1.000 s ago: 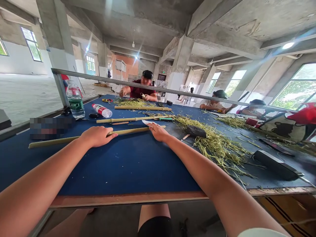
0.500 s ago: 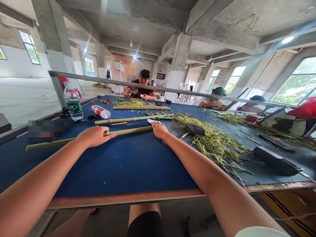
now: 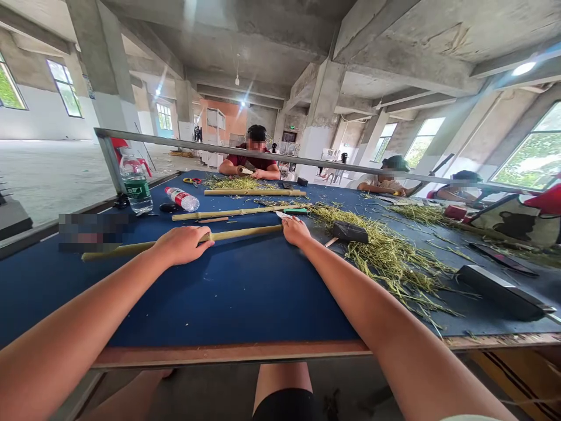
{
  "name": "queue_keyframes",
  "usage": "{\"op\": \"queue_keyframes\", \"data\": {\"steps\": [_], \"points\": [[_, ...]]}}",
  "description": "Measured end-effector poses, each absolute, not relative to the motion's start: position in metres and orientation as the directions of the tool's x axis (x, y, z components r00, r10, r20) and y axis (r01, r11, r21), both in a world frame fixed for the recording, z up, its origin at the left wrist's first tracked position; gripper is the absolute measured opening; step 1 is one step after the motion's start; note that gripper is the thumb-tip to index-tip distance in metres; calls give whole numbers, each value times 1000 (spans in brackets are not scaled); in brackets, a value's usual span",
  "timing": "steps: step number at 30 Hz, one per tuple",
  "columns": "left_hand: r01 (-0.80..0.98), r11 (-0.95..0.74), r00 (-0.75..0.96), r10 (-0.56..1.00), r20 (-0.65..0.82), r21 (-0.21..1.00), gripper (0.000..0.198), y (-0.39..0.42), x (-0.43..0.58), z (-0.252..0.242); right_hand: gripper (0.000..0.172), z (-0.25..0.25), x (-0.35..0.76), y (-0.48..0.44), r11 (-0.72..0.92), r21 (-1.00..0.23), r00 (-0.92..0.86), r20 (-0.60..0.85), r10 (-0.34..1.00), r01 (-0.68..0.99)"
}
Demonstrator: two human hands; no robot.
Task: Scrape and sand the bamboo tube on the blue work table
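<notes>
**A:** What's the left hand [image 3: 182, 245] doing?

**B:** We see it closed over a bamboo pole [image 3: 245, 232], fingers curled across the top, with the pole lying on the table.

**A:** And the right hand [image 3: 295, 231]?

**B:** It lies palm down just past the pole's far end, with its fingertips at a white sliver [image 3: 283, 215]. We can't tell whether it's gripping that.

**A:** What do we count around them?

**B:** Two more poles [image 3: 236, 211] lie beyond on the blue table [image 3: 219, 316], so three in all. We also count three heaps of green stalks [image 3: 390, 257], the nearest to the right of the right hand, touching a mallet [image 3: 348, 232].

**A:** Farther out?

**B:** Two plastic bottles [image 3: 137, 186] stand out on the left, one upright and one lying down, near one pair of scissors [image 3: 190, 180]. Three people [image 3: 249, 165] sit across the table.
</notes>
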State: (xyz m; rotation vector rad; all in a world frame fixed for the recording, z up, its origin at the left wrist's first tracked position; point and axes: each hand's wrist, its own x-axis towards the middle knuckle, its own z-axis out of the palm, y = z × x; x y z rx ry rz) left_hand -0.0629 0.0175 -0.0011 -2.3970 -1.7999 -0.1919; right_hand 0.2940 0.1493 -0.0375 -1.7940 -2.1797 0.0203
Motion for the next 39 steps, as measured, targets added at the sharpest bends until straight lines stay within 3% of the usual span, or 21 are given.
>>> {"op": "queue_keyframes", "data": {"steps": [3,7,11,13,16,19,21,24,27,30,34,39], "points": [[960,-277,279,938,205,-39,44,20,-60,-4,52,-39,262,132,369,-213,-314,250,916,905],[947,-320,315,926,208,-10,41,24,-64,-8,52,-44,192,95,666,-260,-601,290,745,699],[963,-270,263,944,199,6,53,25,-67,-6,53,-44,167,77,795,-258,-735,303,606,549],[981,-192,191,965,182,-16,63,23,-68,-3,53,-41,184,86,757,-237,-701,286,654,609],[991,-132,128,981,147,15,68,20,-69,0,52,-38,228,112,551,-200,-503,247,828,810],[978,-189,174,972,159,84,57,18,-72,2,52,-36,263,134,317,-194,-270,235,934,928],[972,-226,209,958,198,67,51,19,-74,2,53,-36,265,136,264,-197,-214,243,946,944],[970,-244,236,940,246,4,50,21,-73,-1,52,-38,237,116,412,-201,-353,271,895,889],[962,-270,273,924,267,-47,48,21,-69,-5,54,-42,193,81,691,-211,-625,305,719,692],[953,-295,302,918,257,-66,48,21,-64,-8,57,-42,165,57,825,-219,-754,334,565,521],[962,-273,264,935,235,4,50,22,-60,-9,55,-37,180,68,788,-192,-725,311,614,585],[958,-276,245,932,268,82,45,22,-60,-7,54,-35,223,103,526,-171,-466,297,834,833]]}}
